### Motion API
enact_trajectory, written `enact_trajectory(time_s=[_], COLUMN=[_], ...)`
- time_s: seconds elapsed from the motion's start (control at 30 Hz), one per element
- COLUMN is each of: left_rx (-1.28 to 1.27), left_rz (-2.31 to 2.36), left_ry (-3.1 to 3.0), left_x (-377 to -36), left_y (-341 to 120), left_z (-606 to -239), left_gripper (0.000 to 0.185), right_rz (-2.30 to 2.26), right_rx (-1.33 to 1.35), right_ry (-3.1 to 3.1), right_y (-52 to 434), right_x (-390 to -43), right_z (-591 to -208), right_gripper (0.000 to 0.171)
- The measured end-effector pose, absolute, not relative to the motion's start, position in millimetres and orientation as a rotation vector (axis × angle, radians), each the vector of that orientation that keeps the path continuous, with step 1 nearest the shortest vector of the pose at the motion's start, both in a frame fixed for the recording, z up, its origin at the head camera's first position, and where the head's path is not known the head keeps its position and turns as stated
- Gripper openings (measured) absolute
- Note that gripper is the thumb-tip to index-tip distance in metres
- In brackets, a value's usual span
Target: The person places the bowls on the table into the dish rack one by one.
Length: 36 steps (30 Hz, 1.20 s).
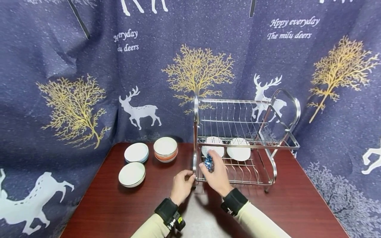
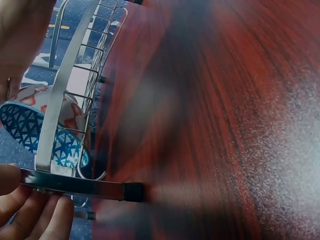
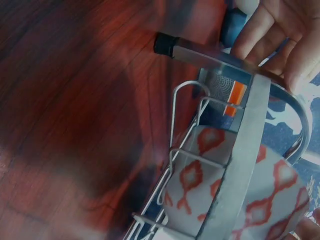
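Note:
A patterned bowl (image 1: 208, 162) stands on edge in the front left of the lower tier of a metal dish rack (image 1: 235, 182). Its inside has blue triangles, its outside orange-red diamonds on white, as the right wrist view of the bowl (image 3: 270, 200) shows. My right hand (image 1: 218, 175) pinches this bowl between thumb and fingers, its fingertips at the rim. At the rack's front left corner, my left hand (image 1: 181, 186) grips the metal side frame, fingers wrapped below it in the left wrist view. Two white bowls, one a ribbed bowl (image 1: 212, 147), one a plain bowl (image 1: 238, 150), lean behind.
On the table's left lie a white bowl (image 1: 132, 174), a bowl with a blue outside (image 1: 136, 153) behind it, and a white bowl (image 1: 165, 146) stacked on an orange one. The rack's upper tier (image 1: 229, 114) overhangs the back bowls. A patterned curtain (image 1: 148, 72) hangs behind the table.

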<state>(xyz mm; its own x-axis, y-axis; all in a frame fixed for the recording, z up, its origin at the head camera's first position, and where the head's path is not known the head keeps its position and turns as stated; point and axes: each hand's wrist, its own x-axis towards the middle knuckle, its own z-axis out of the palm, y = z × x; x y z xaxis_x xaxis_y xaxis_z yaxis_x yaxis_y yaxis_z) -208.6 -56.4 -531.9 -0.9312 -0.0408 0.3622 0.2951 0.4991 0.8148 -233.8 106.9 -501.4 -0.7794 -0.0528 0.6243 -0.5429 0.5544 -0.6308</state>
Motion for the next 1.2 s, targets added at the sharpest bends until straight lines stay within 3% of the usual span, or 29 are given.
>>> enact_trajectory(time_s=[0.83, 1.2], left_rx=[-0.233, -0.216], left_rz=[-1.425, -1.328], left_ry=[-2.372, -2.398], left_x=[-197, -191], left_y=[-85, -101], left_z=[-523, -519], left_gripper=[0.01, 0.011], right_rz=[1.236, 1.465], right_rx=[0.529, 0.458], right_ry=[-2.2, -2.295], right_y=[82, 70], right_x=[-229, -225], right_z=[-490, -492], right_gripper=[0.047, 0.051])
